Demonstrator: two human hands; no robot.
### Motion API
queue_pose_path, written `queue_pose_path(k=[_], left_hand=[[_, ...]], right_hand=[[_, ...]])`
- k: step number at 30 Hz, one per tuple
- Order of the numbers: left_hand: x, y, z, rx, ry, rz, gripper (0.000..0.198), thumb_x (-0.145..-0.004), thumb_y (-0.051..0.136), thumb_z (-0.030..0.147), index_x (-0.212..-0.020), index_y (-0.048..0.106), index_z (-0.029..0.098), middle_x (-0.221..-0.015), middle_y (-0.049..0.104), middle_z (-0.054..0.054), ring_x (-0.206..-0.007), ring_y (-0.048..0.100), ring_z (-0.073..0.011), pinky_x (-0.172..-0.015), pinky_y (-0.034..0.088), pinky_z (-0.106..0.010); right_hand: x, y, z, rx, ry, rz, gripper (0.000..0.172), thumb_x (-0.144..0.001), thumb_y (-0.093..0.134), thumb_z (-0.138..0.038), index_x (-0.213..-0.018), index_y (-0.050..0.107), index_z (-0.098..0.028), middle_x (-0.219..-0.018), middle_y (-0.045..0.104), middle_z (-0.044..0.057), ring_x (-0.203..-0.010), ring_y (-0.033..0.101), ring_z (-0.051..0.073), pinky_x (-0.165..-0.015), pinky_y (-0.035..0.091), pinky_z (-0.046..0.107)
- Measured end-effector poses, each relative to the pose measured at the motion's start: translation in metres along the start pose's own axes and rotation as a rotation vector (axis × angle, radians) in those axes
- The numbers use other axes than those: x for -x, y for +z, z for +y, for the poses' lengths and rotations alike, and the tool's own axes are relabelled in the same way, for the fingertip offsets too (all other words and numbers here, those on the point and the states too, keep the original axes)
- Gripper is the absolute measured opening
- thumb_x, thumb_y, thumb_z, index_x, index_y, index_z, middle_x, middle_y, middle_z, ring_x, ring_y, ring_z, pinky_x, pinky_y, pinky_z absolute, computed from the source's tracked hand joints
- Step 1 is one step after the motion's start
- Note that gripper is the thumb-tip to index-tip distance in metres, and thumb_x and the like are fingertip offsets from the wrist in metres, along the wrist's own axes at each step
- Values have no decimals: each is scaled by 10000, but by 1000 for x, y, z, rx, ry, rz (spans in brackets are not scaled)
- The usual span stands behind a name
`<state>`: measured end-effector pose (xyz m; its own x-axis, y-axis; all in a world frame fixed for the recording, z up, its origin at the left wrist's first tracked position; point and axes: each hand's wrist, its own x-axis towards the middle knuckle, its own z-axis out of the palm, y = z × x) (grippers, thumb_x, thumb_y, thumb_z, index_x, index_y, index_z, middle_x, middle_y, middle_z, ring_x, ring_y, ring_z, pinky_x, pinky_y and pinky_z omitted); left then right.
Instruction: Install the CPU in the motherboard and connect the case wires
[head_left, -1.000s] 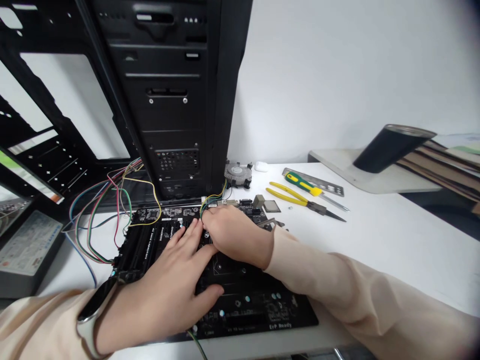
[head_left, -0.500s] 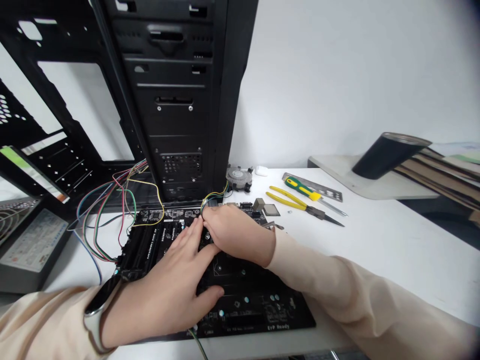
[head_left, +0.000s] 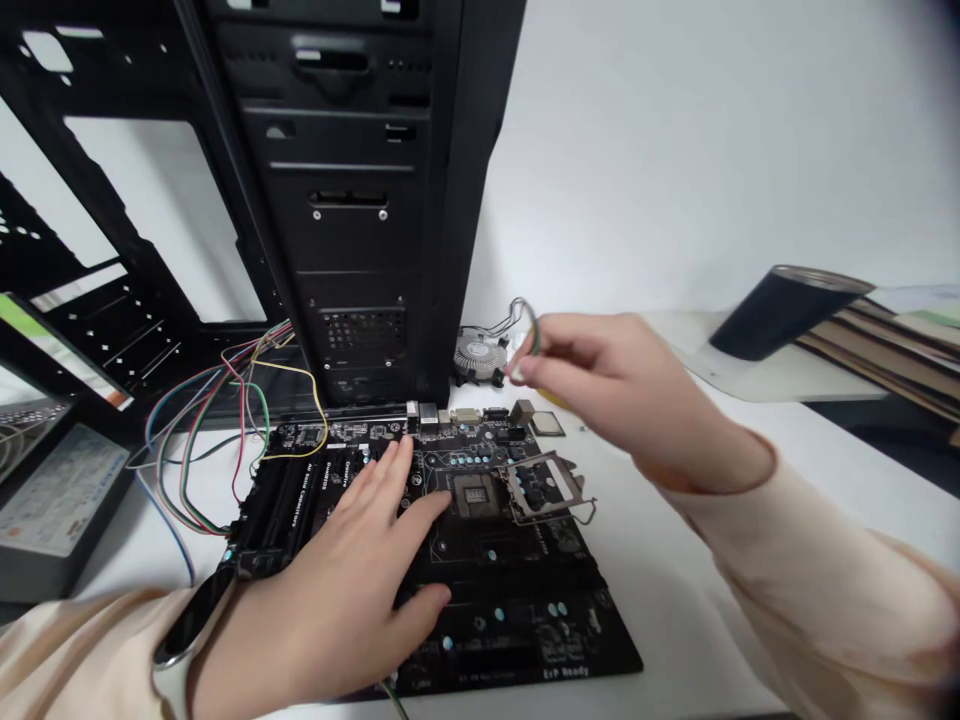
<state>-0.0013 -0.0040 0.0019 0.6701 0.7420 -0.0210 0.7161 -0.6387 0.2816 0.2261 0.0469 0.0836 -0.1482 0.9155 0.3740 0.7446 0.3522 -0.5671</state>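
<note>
Head view: the right grip [head_left: 611,375], thumb and fingertips pinched together, holds a small pale plug [head_left: 517,372] at the end of the fan cable [head_left: 517,306]. The plug lies right at the fingertips, on the far left side of the right grip, raised above the back edge of the motherboard [head_left: 517,590] and apart from it; its exact shape is hard to make out, being small and partly covered. From there the cable loops up and back toward the CPU cooler [head_left: 481,355], which sits behind the board beside the PC case [head_left: 360,240]. The left grip [head_left: 330,590] lies palm down over the motherboard, fingers stretched forward and thumb spread away, pinching nothing. Just right of its fingers is the CPU socket [head_left: 475,494], with its metal load frame [head_left: 551,483] swung out to the right. A processor [head_left: 547,424] rests on the worktop [head_left: 697,600] just beyond the board's back right corner, and coloured wires [head_left: 180,470] curve along the board's left side.
</note>
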Motion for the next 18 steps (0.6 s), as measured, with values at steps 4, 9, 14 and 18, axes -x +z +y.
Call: queue_pose_path(k=[4, 9, 14, 18], left_hand=[[-1, -2, 1, 0, -3, -25, 550, -830, 539, 274, -1360, 462, 146, -1557, 128, -263, -1415, 54, -421, -1058, 282, -650], [-1, 0, -1, 4, -2, -18, 528, -839, 525, 289, -1349, 485, 161, -1560, 167, -234, -1417, 93, -417, -1059, 301, -640], [-1, 1, -2, 17, 17, 14, 485, -840, 531, 285, -1312, 527, 174, -1553, 227, -203, -1419, 149, -405, -1064, 314, -630], [0, -2, 0, -5, 21, -7, 465, -838, 522, 288, -1288, 550, 175, -1543, 251, -209, -1412, 184, -408, -1053, 330, -632]], right_hand=[[4, -7, 29, -405, 103, 305, 132, -747, 513, -163, -615, 526, -165, -682, 610, 29, -636, 591, 124, -638, 501, 302], [5, -10, 62, -515, 326, 529, 110, -730, 476, -88, -656, 525, -153, -690, 599, 30, -560, 576, 99, -593, 475, 284], [1, -12, 97, -223, 443, 378, 97, -734, 494, -115, -679, 559, -162, -633, 581, 22, -590, 539, 128, -633, 441, 298], [-1, -1, 115, 182, 371, 159, 100, -742, 518, -159, -742, 616, -179, -642, 603, 34, -643, 541, 187, -660, 398, 320]])
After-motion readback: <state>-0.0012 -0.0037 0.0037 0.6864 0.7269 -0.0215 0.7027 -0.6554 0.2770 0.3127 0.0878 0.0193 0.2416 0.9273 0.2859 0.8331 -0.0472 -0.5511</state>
